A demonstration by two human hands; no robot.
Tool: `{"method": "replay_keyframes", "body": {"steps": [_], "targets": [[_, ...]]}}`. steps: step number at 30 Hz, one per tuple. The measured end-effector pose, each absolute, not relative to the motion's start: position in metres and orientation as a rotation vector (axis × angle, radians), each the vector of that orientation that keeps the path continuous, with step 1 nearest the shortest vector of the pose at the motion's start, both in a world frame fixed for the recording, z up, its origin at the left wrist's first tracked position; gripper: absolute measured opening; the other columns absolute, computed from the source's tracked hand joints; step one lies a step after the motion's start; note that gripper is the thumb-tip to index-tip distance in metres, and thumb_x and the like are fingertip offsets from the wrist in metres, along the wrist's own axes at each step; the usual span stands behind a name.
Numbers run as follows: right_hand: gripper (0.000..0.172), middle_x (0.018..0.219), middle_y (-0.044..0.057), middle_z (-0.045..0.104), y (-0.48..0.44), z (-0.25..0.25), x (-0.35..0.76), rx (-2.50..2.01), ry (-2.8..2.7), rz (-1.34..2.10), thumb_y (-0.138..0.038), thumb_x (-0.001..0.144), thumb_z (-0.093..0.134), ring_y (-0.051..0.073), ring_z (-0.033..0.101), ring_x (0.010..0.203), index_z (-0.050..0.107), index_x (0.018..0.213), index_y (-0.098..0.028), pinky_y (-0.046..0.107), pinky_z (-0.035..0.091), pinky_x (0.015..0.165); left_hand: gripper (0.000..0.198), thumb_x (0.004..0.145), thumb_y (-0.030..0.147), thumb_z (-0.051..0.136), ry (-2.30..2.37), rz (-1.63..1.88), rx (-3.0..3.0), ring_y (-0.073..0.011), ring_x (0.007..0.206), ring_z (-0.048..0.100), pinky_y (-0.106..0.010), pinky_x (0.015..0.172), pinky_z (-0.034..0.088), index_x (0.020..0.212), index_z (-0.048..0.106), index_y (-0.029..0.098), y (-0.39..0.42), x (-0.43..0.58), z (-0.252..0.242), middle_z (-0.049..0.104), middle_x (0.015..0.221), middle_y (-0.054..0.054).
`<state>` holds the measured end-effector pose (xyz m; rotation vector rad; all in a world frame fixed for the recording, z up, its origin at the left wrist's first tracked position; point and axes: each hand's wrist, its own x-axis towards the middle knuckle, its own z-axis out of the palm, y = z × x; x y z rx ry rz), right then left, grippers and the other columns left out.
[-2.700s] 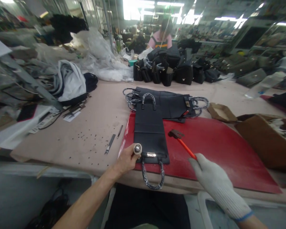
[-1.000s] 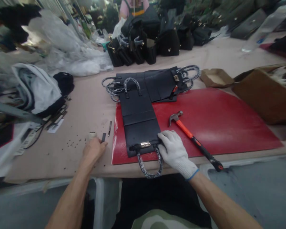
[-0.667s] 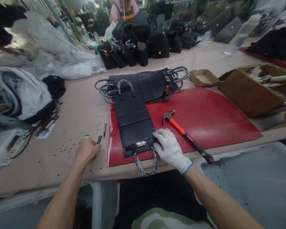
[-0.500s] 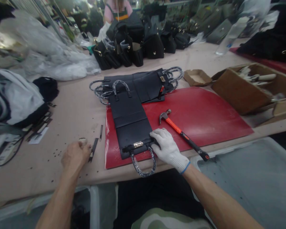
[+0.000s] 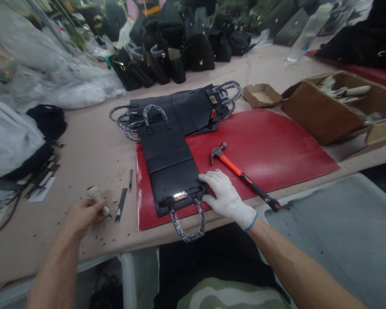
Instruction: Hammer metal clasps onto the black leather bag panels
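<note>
Grips a pale-handled tool (image 5: 97, 197) in the bare left hand (image 5: 80, 216), wrapped narrowly round the handle, with the metal tip slanting down near the near edge of the tabletop (image 5: 90, 148); cannot tell about contact between tip and tabletop. Rests the gloved right hand (image 5: 223, 193), thumb parted from the fingers, on the right edge of a flat black bag panel (image 5: 169, 150), close to the near right corner. Has that panel lying over the left part of a red mat (image 5: 266, 150), with 1 metal clasp (image 5: 180, 196) by the near edge and 1 plastic-wrapped handle (image 5: 200, 214) looping past the mat's near edge. Overlaps, at the far end, a pile of black panels (image 5: 186, 107) on the mat's far left corner. See a claw hammer (image 5: 236, 170) aslant to the right, with the butt at the tabletop's near edge. Just left of the mat's left edge, see a thin metal rod (image 5: 130, 180) and a flat blade (image 5: 121, 204). Beyond the mat's far edge, see a shallow cardboard tray (image 5: 262, 95).
</note>
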<state>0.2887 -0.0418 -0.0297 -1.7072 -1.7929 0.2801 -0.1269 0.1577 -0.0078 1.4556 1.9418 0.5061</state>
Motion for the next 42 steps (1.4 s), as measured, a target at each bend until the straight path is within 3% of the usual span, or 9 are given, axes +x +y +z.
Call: {"method": "replay_keyframes", "body": {"steps": [5,10,15,22,34,42], "targets": [[0.062,0.136,0.011,0.066,-0.041,-0.027,0.288,-1.704,-1.809,0.284,-0.018,0.081,0.074,0.031,0.057,0.130,0.057,0.140,-0.020,0.058,0.032,0.123,0.043,0.058,0.047,0.092,1.413,0.970,1.066,-0.0247,0.077,0.074,-0.038,0.073,0.066,0.075,0.066,0.016,0.110,-0.067,0.014,0.077,0.081,-0.007],[0.059,0.136,0.012,0.066,-0.042,-0.025,0.287,-1.699,-1.801,0.288,-0.019,0.082,0.073,0.031,0.056,0.131,0.058,0.139,-0.019,0.058,0.031,0.124,0.044,0.066,0.046,0.095,1.091,1.040,0.944,-0.0292,0.097,0.077,-0.047,0.092,0.065,0.089,0.069,0.019,0.062,0.022,0.011,0.078,0.100,-0.008],[0.058,0.136,0.012,0.066,-0.042,-0.024,0.286,-1.703,-1.799,0.299,-0.021,0.082,0.072,0.031,0.056,0.130,0.058,0.139,-0.019,0.059,0.029,0.124,0.042,0.075,0.041,0.091,1.014,1.072,1.031,-0.0285,0.103,0.077,-0.041,0.091,0.065,0.104,0.071,0.018,0.035,0.080,-0.011,0.076,0.110,-0.009],[0.058,0.137,0.013,0.064,-0.042,-0.026,0.288,-1.687,-1.792,0.325,-0.020,0.082,0.070,0.033,0.056,0.132,0.058,0.139,-0.020,0.061,0.029,0.124,0.024,0.086,0.029,0.081,0.949,1.107,1.514,-0.0294,0.111,0.074,-0.046,0.099,0.062,0.102,0.068,0.016,0.025,0.097,-0.018,0.072,0.122,-0.013],[0.057,0.136,0.015,0.065,-0.042,-0.027,0.288,-1.677,-1.800,0.322,-0.020,0.081,0.070,0.034,0.055,0.131,0.059,0.137,-0.016,0.058,0.027,0.126,0.020,0.087,0.018,0.078,0.904,1.088,1.811,-0.0273,0.115,0.072,-0.048,0.104,0.057,0.102,0.065,0.018,0.026,0.100,-0.016,0.073,0.120,-0.012],[0.057,0.136,0.014,0.064,-0.043,-0.027,0.288,-1.671,-1.788,0.339,-0.019,0.081,0.069,0.033,0.054,0.132,0.059,0.137,-0.018,0.059,0.026,0.126,0.021,0.087,0.023,0.079,0.937,1.045,1.816,-0.0280,0.115,0.072,-0.050,0.105,0.057,0.101,0.064,0.019,0.026,0.101,-0.016,0.073,0.120,-0.012]]}}
